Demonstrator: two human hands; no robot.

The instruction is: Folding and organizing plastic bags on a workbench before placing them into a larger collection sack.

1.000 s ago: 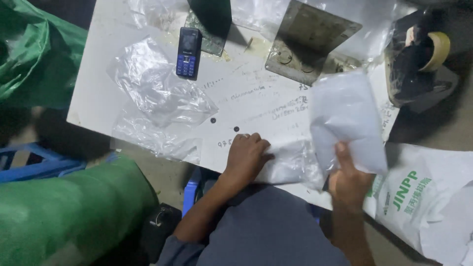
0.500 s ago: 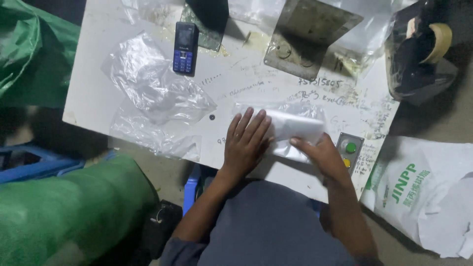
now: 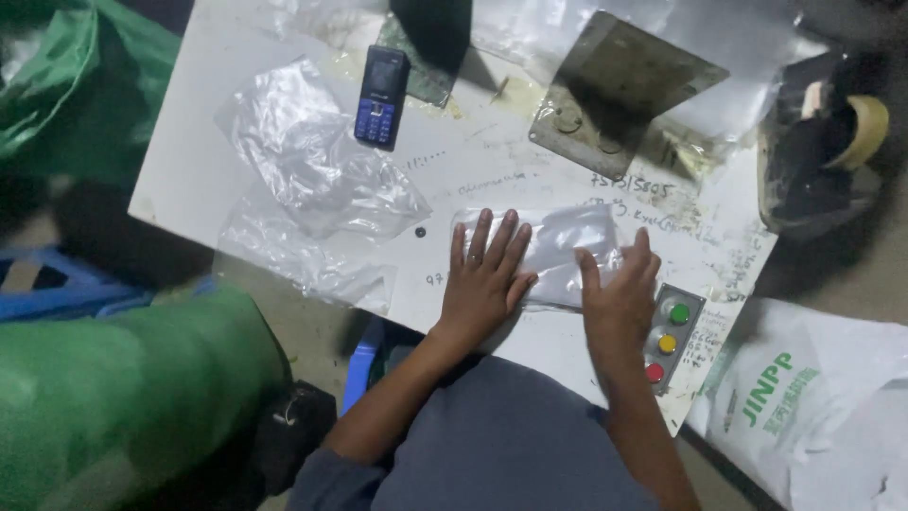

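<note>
A white table [image 3: 236, 142], scribbled with pen marks, is seen from above over a dim floor. Green sacks [image 3: 113, 416] are piled at 8 o'clock, a white sack [image 3: 813, 407] at 4. One packet [image 3: 567, 251] in clear film is pressed flat near the table's front edge by the left hand [image 3: 482, 284] and right hand [image 3: 619, 303], fingers spread, gripping nothing. One phone [image 3: 380, 96] lies at 11, two loose bags [image 3: 312, 180] at 10, one three-button box [image 3: 672, 336] at 3, one metal plate [image 3: 615, 90] at 1.
</note>
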